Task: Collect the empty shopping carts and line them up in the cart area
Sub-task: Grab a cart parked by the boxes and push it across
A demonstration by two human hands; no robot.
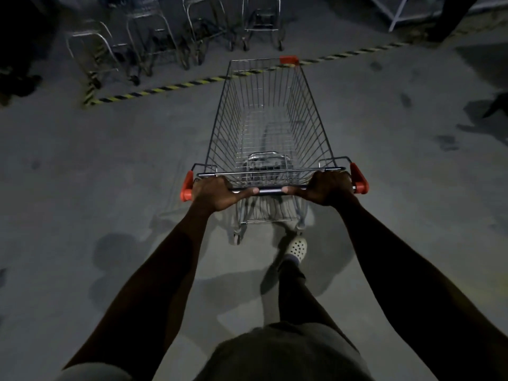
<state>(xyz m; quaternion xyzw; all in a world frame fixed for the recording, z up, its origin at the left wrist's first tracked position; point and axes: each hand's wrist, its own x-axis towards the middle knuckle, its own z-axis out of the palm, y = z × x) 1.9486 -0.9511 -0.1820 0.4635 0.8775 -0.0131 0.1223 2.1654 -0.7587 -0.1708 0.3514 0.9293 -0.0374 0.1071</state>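
While the left hand (217,192) and right hand (327,188) each wrap around the handlebar (270,191), thumbs pointing inward, an empty wire shopping cart (270,125) extends straight ahead of the grip. Beyond its front, a yellow-and-black floor stripe (154,91) borders parked carts (148,42), ahead and left; dim blur makes them perhaps four. This looks like the delivery push; next probably calls for steering left to line up.

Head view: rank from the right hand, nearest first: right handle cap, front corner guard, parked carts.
1. Right handle cap, just outside the right hand.
2. Front corner guard, at the cart's far end.
3. Parked carts, beyond the floor tape.
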